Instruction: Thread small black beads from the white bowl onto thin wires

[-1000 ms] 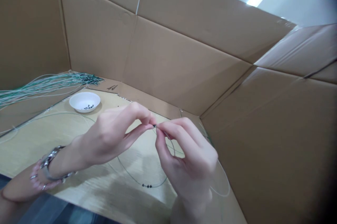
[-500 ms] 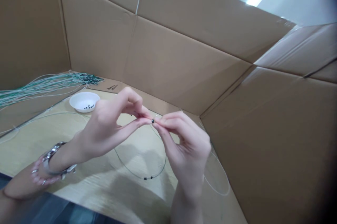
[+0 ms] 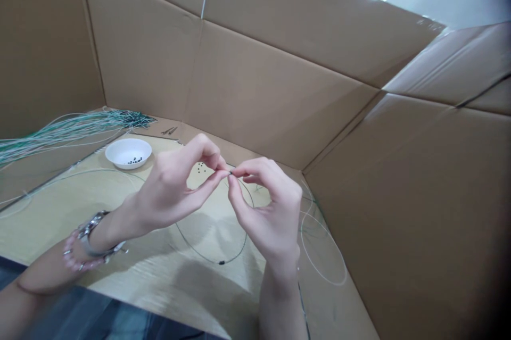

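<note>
My left hand [image 3: 179, 183], wearing bracelets at the wrist, pinches a thin dark cord [image 3: 199, 253] between thumb and forefinger. Fingertip to fingertip with it, my right hand [image 3: 265, 204] closes its thumb and forefinger at the same spot. A tiny dark bit shows between the fingertips, too small to make out fully. The cord hangs below both hands in a loop. At the loop's bottom, small black beads [image 3: 222, 263] sit close together. Behind my fingers, several loose black beads [image 3: 202, 168] lie on the table.
A white bowl [image 3: 128, 163] with several black beads stands at the back left of the table [image 3: 48, 231]. Farther left lies a bundle of green and white cords [image 3: 80, 130]. Small metal tools [image 3: 170, 131] lie near the cardboard wall [image 3: 255, 90]. A pale cord loop [image 3: 343, 271] lies at right.
Both hands have risen slightly, and the right one has shifted left with its thumb lower. The beads on the hanging loop, apart before, now sit together.
</note>
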### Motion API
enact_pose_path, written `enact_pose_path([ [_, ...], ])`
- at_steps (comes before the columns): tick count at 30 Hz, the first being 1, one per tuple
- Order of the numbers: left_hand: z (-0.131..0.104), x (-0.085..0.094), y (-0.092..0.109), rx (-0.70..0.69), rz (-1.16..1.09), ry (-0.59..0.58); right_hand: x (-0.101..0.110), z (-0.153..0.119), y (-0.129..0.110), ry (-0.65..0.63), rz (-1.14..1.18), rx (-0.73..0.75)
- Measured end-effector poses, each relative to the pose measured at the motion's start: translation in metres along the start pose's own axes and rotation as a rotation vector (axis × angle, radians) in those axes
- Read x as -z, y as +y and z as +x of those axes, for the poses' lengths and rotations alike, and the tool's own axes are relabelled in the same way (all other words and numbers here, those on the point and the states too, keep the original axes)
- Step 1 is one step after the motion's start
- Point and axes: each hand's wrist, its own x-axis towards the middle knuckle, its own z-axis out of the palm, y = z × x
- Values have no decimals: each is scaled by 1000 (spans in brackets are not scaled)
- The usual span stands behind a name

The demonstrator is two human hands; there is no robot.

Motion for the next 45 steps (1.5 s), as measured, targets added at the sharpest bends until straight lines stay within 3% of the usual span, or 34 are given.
enact_pose_path([
  [5,-1,0,-2,-13,24,7,1,0,1,-95,-1,-64],
  [9,2,3,-8,23,35,46,7,0,2,-272,-97,-140],
  [15,20,26,-14,65,42,357,3,-7,18,-677,-324,-237],
  [19,27,41,-18,175,117,413,-9,-12,39,-793,-238,-218],
  [21,27,41,-25,149,78,336,-11,-10,46,-772,-187,-223],
  [24,24,29,-39,68,28,48,-9,-1,46,-684,-79,-205],
  [27,19,7,-45,111,32,-144,-14,7,43,-553,300,-312],
  [30,15,-12,-43,134,-29,-192,-29,8,49,-413,634,-493],
  [34,15,-22,-55,241,-69,-259,-49,7,68,-272,577,-529],
  [36,14,-23,-77,347,13,-360,-51,8,74,-209,549,-527],
  [39,4,-26,-126,467,167,-471,-45,11,75,-153,534,-514],
  [42,-21,-32,-173,615,335,-575,-34,13,66,-134,547,-487],
  [45,-48,-38,-200,716,446,-637,-25,13,55,-134,580,-453],
])
